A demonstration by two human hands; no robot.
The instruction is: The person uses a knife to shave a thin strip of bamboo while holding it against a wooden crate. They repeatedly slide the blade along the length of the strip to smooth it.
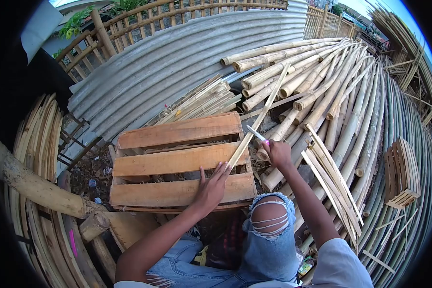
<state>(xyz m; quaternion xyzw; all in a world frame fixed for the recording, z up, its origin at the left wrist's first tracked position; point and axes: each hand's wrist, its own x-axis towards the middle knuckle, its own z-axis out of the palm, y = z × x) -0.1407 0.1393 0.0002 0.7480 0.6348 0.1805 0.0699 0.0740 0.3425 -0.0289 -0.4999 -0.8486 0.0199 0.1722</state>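
Here, bamboo strip (263, 113) slants away from open left grip (213, 188), touching fingertips; right grip (279, 154) clasps knife (257, 134).

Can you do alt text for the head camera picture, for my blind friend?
A person's left hand presses a long bamboo strip over a wooden crate, while the right hand holds a knife near the strip. Bamboo poles lie beyond.
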